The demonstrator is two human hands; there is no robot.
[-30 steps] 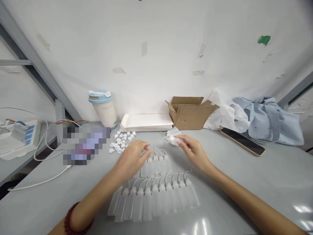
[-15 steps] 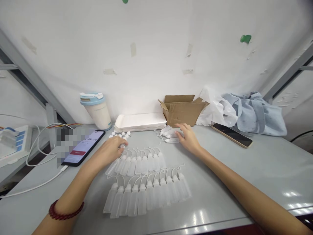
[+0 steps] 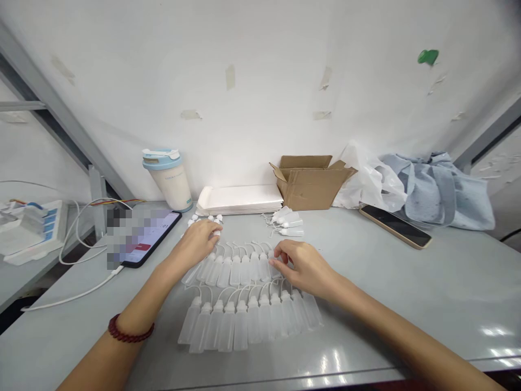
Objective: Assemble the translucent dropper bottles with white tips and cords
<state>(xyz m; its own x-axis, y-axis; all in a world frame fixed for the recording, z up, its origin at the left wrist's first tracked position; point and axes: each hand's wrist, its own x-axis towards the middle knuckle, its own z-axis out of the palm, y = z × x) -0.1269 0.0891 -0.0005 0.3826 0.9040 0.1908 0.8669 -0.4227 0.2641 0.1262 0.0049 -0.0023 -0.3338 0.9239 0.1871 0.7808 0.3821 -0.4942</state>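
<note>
My left hand (image 3: 198, 240) is at the back left, its fingers bent and closed around one of the small white caps (image 3: 220, 218) by the envelopes. My right hand (image 3: 303, 266) is curled at the right end of the back row of clear plastic squeeze bottles (image 3: 245, 270). Its thumb and forefinger pinch the top of the last bottle, which they partly cover. Each bottle has a thin white tube bending from its neck. A second row of bottles (image 3: 240, 326) lies in front. Several loose bottles (image 3: 291, 222) lie behind my right hand.
White envelopes (image 3: 244, 200) are stacked against the wall beside an open cardboard box (image 3: 311, 189). A cup (image 3: 171, 182) and a phone on a cable (image 3: 152, 241) stand left. A plastic bag (image 3: 366, 182), another phone (image 3: 394, 225) and a blue cloth bag (image 3: 448, 195) are right.
My right hand has moved from the loose bottles toward me, to the right end of the back row. My left hand stays by the caps. The view has shifted slightly.
</note>
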